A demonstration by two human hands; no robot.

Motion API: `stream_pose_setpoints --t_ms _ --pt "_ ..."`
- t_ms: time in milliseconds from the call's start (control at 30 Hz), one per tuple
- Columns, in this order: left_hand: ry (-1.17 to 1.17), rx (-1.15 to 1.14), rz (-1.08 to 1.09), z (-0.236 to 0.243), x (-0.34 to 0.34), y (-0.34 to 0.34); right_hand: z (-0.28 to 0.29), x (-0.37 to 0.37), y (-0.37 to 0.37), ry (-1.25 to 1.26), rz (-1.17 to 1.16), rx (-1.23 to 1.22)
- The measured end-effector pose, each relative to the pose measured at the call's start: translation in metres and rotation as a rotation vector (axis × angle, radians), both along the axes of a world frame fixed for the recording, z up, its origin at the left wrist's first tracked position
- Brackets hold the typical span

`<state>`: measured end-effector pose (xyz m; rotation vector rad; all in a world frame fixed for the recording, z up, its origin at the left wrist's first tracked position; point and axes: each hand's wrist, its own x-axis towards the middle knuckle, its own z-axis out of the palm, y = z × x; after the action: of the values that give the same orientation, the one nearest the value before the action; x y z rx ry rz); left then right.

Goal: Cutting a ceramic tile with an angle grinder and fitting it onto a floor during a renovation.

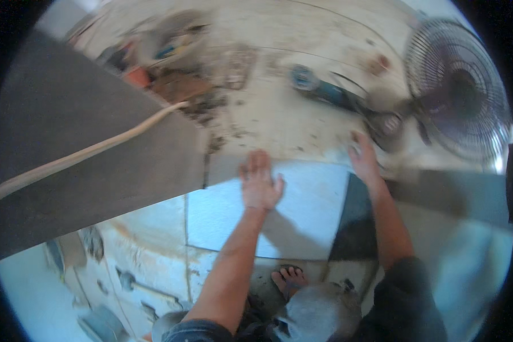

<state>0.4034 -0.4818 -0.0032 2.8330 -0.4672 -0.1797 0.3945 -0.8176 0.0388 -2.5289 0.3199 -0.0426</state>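
Pale tile (pixel 310 211) lies under the left hand (pixel 260 185), fingers (pixel 260 162) flat, slightly parted.

The flat tile (pixel 313 196) is pale bluish white, crossed by grey shadow, with a charcoal strip (pixel 356 228) along its right edge, while the large slab (pixel 68 102) at left is an even dark grey under a tan hose-like length (pixel 114 141). The power tool (pixel 330 94) is teal-blue and dark, and the fan (pixel 436 68) shows a radiating pattern of fine lines. The floor (pixel 302 34) is cream, flecked dark brown, and the person's right sleeve (pixel 407 302) is near-black.
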Motion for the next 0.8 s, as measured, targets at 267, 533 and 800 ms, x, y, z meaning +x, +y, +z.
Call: stream_pose_setpoints --t_ms 267,533,800 --pt "0.0 0.038 -0.097 0.026 -0.002 0.005 0.084 -0.231 0.028 0.173 -0.216 0.09" --pt "0.049 0.245 -0.303 0.037 -0.022 0.091 0.078 -0.413 0.105 0.682 -0.231 -0.092" --pt "0.079 0.227 -0.253 0.021 -0.057 0.115 0.036 -0.435 0.081 0.558 -0.232 0.071"
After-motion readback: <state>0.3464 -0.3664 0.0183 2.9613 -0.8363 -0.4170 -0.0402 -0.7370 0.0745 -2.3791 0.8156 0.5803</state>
